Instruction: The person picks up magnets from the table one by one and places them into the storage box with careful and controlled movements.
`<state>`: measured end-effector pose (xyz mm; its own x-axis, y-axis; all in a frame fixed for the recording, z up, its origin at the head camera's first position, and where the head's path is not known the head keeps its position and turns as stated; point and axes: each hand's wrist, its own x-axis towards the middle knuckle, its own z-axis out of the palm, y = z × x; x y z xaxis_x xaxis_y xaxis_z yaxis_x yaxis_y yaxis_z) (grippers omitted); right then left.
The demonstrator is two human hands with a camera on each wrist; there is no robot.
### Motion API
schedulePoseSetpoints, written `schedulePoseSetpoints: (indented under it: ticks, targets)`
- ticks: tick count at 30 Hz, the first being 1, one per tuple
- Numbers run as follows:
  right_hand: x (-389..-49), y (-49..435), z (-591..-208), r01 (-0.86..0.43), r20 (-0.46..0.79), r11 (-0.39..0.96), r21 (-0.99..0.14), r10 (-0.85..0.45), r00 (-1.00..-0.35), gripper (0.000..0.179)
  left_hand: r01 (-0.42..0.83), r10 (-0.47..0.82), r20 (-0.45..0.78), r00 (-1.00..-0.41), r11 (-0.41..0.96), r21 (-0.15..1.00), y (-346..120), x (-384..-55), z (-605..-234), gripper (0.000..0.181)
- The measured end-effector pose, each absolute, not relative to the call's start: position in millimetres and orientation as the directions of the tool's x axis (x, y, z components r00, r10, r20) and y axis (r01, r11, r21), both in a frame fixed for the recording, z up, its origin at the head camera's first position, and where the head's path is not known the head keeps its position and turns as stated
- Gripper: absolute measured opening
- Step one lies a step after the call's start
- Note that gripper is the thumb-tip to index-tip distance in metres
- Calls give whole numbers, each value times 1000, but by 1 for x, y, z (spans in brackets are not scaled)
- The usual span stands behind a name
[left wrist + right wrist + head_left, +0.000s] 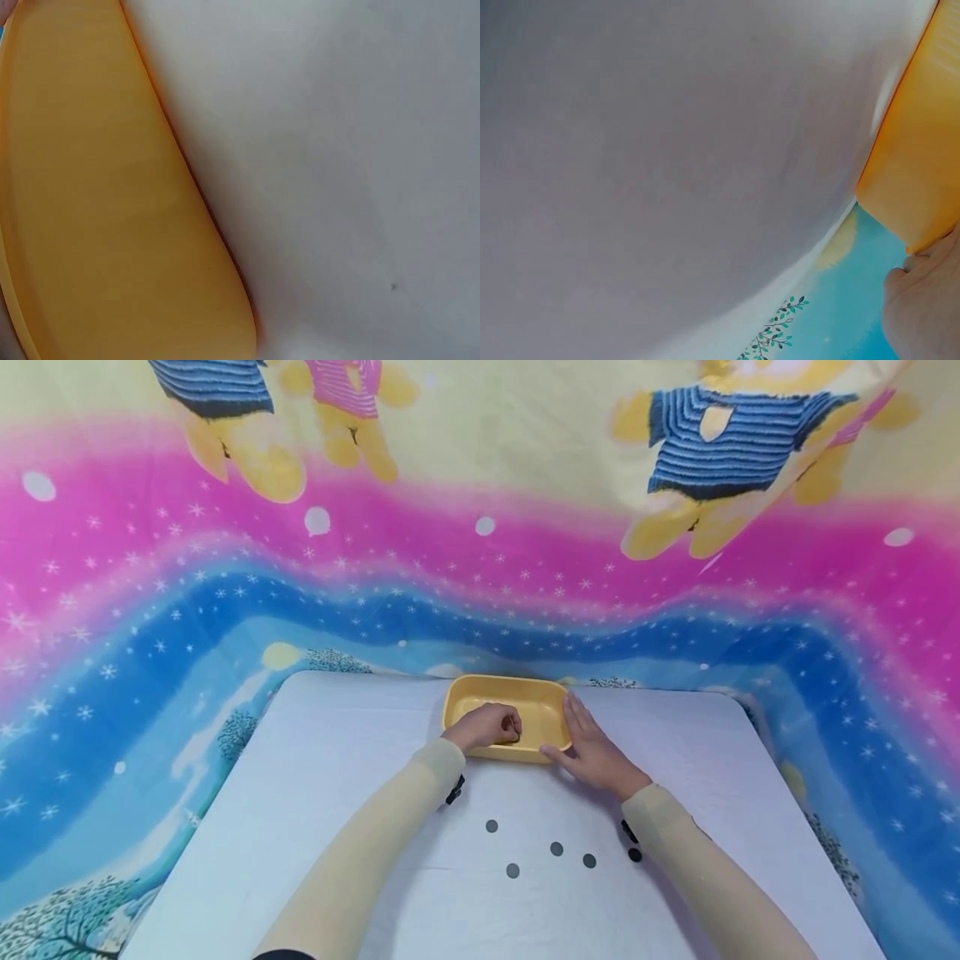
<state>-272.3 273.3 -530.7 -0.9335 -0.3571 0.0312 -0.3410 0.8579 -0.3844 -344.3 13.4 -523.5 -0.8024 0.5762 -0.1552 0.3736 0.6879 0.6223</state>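
Observation:
A yellow rectangular tub [465,692] stands at the far edge of the white table. My left hand [483,727] reaches over the near rim into it. Its thumb and index finger pinch together low in the tub, with a dark edge at the tips like that of a small disc, mostly hidden. Against the tub's right end lies my right hand [592,756], fingers straight along the wall and thumb at the near rim. The left wrist view shows mainly the yellow side wall [112,187]. In the right wrist view, the right hand [926,304] touches the tub [919,142].
Several small flat discs lie loose in front of the tub: grey ones [557,849] in the middle and a darker one [635,855] by the right sleeve. A patterned cloth [480,585] hangs behind the white tabletop [360,727], close to the tub.

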Motion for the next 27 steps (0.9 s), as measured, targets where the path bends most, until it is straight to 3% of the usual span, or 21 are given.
schedulePoseSetpoints:
  ticks: [13,27]
  targets:
    - [-270,274,-527,-341,23,850,-402,-363,-931,113,389,575,-158,-803,706,592,16,-343,-519,6]
    - [-271,275,-529,-344,31,852,-395,-362,-932,112,422,550,-74,-832,714,559,13,-341,-513,6]
